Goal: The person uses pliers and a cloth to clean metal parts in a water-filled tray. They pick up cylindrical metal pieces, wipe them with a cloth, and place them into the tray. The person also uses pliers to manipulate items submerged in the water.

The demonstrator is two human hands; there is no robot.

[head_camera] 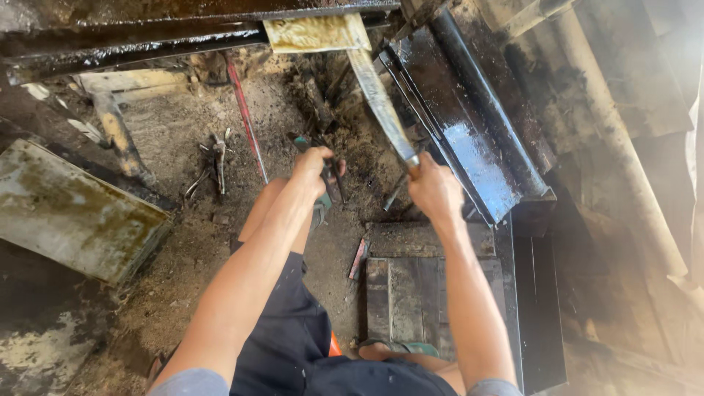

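A person crouches over a dirt floor (183, 242), both hands closed on tools beside a black metal channel (469, 139): the right hand (434, 189) is wrapped round the handle of a long flat blade (378, 95) that runs up along the channel's left edge, and the left hand (314, 165), further left, grips a dark tool (331, 180) whose kind is unclear. The channel's near face looks wet and glossy, its upper part duller, so the work seems partway done. Count: two hands, one blade, one channel, one red rod (246, 121) left of it.
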